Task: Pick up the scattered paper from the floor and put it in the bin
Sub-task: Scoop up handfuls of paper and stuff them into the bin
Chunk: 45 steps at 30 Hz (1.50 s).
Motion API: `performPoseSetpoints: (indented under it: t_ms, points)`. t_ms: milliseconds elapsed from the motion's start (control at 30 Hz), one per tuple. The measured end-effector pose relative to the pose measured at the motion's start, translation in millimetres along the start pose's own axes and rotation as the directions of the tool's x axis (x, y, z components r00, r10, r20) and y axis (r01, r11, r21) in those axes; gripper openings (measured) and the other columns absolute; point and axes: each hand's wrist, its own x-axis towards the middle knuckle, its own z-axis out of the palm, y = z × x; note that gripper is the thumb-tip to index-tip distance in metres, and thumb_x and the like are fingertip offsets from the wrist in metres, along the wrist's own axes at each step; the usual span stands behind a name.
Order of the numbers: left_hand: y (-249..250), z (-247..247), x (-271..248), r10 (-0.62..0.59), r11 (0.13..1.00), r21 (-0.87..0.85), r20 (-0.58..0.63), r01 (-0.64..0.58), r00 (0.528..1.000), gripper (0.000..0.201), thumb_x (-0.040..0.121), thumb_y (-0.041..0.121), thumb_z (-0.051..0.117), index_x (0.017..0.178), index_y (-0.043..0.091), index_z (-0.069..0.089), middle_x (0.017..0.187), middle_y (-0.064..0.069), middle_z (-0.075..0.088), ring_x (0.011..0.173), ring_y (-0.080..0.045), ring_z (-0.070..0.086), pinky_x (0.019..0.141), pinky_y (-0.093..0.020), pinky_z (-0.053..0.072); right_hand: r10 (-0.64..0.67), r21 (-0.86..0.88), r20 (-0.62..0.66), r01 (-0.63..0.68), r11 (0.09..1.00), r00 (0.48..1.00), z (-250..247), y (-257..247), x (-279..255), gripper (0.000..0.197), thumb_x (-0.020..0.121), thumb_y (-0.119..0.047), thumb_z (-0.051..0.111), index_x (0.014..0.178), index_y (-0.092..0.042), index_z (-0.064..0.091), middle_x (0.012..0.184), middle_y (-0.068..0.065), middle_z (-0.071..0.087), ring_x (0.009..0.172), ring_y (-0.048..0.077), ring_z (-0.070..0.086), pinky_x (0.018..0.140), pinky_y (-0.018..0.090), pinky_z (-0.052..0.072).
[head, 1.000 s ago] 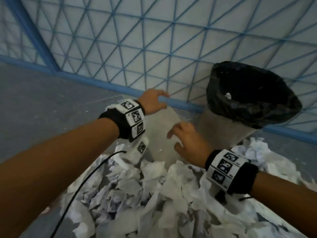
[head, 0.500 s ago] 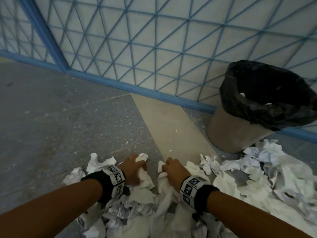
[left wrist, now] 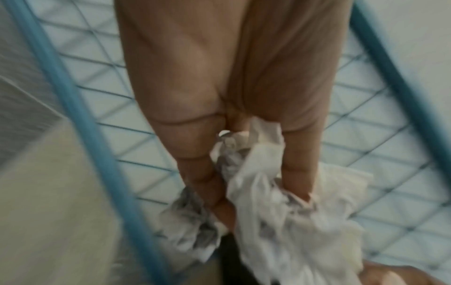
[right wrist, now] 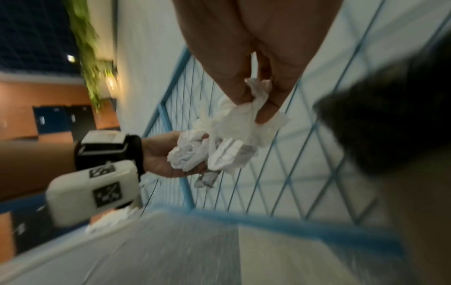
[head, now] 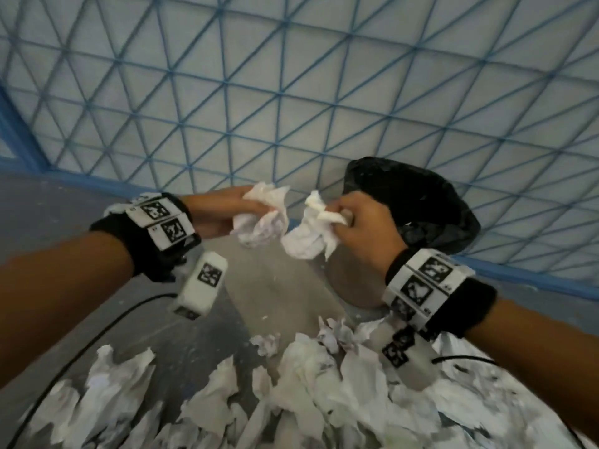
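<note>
Left hand [head: 220,211] and right hand [head: 363,222] each clench a crumpled paper wad [head: 259,215], raised beside the black-lined bin [head: 421,202], presumably for dropping in; most scattered paper [head: 291,400] lies on the floor [head: 64,222].

Even, soft indoor light with faint shadows and no glare. The head view bends the wall grid [head: 227,92] near its edges. Both wrist views are motion-blurred. In the right wrist view, a small ceiling lamp [right wrist: 71,58] glows at upper left.
</note>
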Motion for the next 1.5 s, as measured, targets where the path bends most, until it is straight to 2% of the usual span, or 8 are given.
performPoseSetpoints:
  t_ms: [300,500,633,767,967,1200,1333,1500]
  points:
    - [80,136,120,0.313,0.912,0.026,-0.690,-0.410,0.653,0.058,0.084,0.010,0.061,0.132,0.004,0.030,0.129,-0.022,0.046,0.114,-0.034,0.052,0.100,-0.036,0.043,0.263,-0.017,-0.365,-0.289,0.957,0.893,-85,78,44,0.034,0.083,-0.019,0.055,0.113,-0.004,0.061,0.122,0.022,0.056,0.114,0.032,0.053,0.091,0.029,0.036]
    - [38,163,146,0.185,0.668,0.742,-0.251,0.066,0.950,0.058,0.088,0.060,0.038,0.141,0.036,0.033,0.155,-0.012,0.020,0.144,-0.034,0.016,0.118,-0.048,0.013,0.378,0.132,-0.171,-0.359,0.924,0.910,-77,101,31,0.041,0.099,-0.036,0.029,0.124,-0.014,0.052,0.131,0.013,0.056,0.123,0.027,0.049,0.105,0.037,0.036]
    - [37,135,128,0.226,0.678,0.728,-0.074,-0.102,0.971,0.074,0.073,0.074,0.034,0.140,0.041,0.033,0.153,-0.009,0.031,0.143,-0.029,0.025,0.119,-0.047,0.019,0.176,0.043,-0.278,-0.171,0.984,0.944,-67,92,20,0.036,0.099,-0.028,0.034,0.123,-0.009,0.053,0.127,0.013,0.058,0.119,0.026,0.052,0.098,0.030,0.037]
    - [24,93,79,0.402,0.823,0.495,-0.159,-0.279,0.902,0.048,0.094,0.026,0.051,0.139,0.014,0.042,0.143,0.002,0.044,0.126,-0.003,0.039,0.094,0.010,0.025,-0.143,0.064,-0.393,0.182,0.981,0.908,-28,76,-3,0.032,0.091,-0.027,0.042,0.114,-0.008,0.055,0.108,-0.001,0.050,0.107,0.023,0.050,0.095,0.032,0.039]
    - [-78,-12,-17,0.012,0.677,0.673,-0.413,0.297,0.911,0.053,0.090,0.027,0.057,0.140,0.021,0.038,0.150,-0.014,0.032,0.140,-0.025,0.029,0.116,-0.035,0.024,-0.326,-0.029,0.238,0.342,0.939,0.915,90,78,-45,0.027,0.086,-0.024,0.043,0.108,-0.017,0.057,0.106,0.011,0.055,0.100,0.018,0.039,0.093,0.032,0.036]
    - [-201,-58,-153,-0.556,0.170,0.565,-0.622,0.807,0.552,0.088,0.079,0.056,0.060,0.146,0.040,0.005,0.158,-0.018,-0.006,0.146,-0.037,-0.005,0.119,-0.053,0.008,0.144,-0.292,0.799,0.168,0.941,0.584,197,84,-60,0.058,0.086,-0.020,0.054,0.138,-0.034,0.032,0.146,0.010,0.024,0.131,0.036,0.027,0.110,0.041,0.029]
    - [-247,-49,-188,-0.630,0.311,0.377,-0.605,0.872,0.486,0.102,0.069,0.060,0.068,0.146,0.041,0.003,0.159,-0.010,0.002,0.147,-0.034,0.000,0.118,-0.051,0.016,0.137,-0.300,0.819,0.214,0.930,0.557,214,77,-57,0.043,0.087,-0.010,0.054,0.129,-0.018,0.046,0.131,0.013,0.040,0.119,0.033,0.044,0.099,0.036,0.039]
    - [-257,-21,-185,-0.416,0.493,0.372,-0.693,0.786,0.589,0.066,0.080,0.029,0.068,0.137,0.030,0.036,0.146,-0.015,0.027,0.133,-0.032,0.038,0.112,-0.038,0.033,-0.089,0.014,0.732,0.115,0.993,0.675,218,36,-59,0.029,0.091,-0.010,0.048,0.118,-0.009,0.058,0.121,0.018,0.052,0.114,0.034,0.051,0.100,0.039,0.041]
